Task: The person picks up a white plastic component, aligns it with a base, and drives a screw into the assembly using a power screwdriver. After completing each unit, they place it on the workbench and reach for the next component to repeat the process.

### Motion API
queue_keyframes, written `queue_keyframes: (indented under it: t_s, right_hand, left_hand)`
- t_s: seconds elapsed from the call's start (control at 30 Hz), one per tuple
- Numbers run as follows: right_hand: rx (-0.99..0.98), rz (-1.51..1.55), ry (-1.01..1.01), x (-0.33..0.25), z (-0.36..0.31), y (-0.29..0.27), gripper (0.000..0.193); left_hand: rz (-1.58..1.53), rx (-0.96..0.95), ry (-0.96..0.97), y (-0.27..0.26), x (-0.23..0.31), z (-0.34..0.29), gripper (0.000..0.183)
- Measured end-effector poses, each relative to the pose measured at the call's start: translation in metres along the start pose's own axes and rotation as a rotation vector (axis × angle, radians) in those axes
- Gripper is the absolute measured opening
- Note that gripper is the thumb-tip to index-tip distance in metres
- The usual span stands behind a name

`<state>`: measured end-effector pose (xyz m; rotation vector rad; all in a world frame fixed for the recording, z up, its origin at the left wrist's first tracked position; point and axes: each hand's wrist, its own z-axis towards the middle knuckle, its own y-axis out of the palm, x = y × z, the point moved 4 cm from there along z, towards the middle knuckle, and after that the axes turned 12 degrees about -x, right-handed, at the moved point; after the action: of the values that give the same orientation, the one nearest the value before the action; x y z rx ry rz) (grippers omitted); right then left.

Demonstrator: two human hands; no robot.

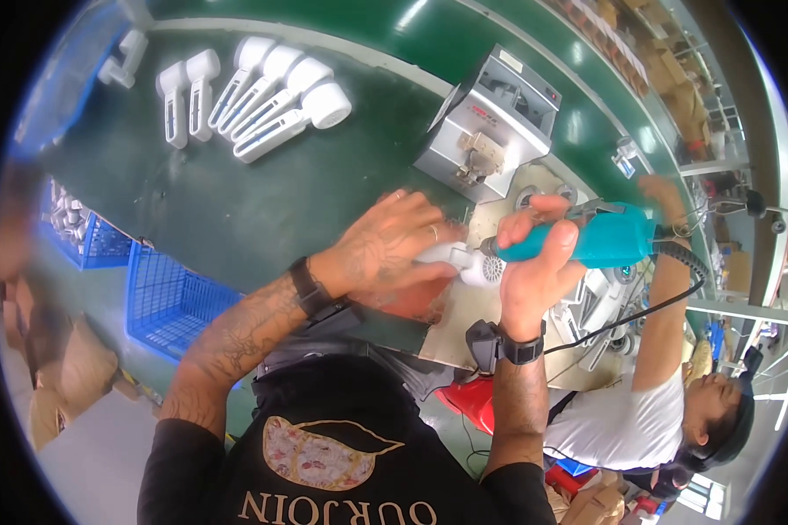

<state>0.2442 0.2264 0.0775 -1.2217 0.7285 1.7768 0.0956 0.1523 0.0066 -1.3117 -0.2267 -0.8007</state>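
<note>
My left hand [394, 245] is closed around a white handheld plastic device [479, 266] with a round slotted end, keeping it down on the work surface. My right hand [543, 267] grips a teal electric screwdriver [597, 240]. The tool lies nearly level, its tip pointing left at the device's round end. Whether the tip touches a screw is hard to tell. A black cable [699, 267] runs from the screwdriver's rear. Similar white devices [293, 105] with long slotted handles lie in a row at the far left of the green table.
Beyond my hands stands a grey metal machine [490, 122]. Blue crates [162, 302] sit below the table's left edge. To my right a co-worker in a white shirt [626, 429] reaches an arm [664, 324] over the bench, beside more white parts [600, 306].
</note>
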Motion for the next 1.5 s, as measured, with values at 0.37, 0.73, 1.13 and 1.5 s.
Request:
queue_keyframes:
  t_s: [0.37,0.73,1.13,1.5]
  right_hand:
    - [-0.034,0.001,-0.066,0.010,-0.007,0.001,0.058]
    - [-0.035,0.012,-0.037,0.015,-0.008,0.001,0.058]
    - [-0.020,0.056,-0.025,0.016,-0.008,0.001,0.056]
    - [-0.050,0.050,-0.026,0.022,-0.008,0.004,0.051]
  left_hand:
    - [-0.037,-0.063,0.009,-0.001,0.002,0.000,0.045]
    - [-0.015,-0.045,-0.016,-0.002,0.000,-0.001,0.044]
    - [-0.013,-0.050,-0.026,0.000,0.001,0.000,0.042]
    - [-0.015,-0.030,-0.026,0.002,0.000,0.000,0.042]
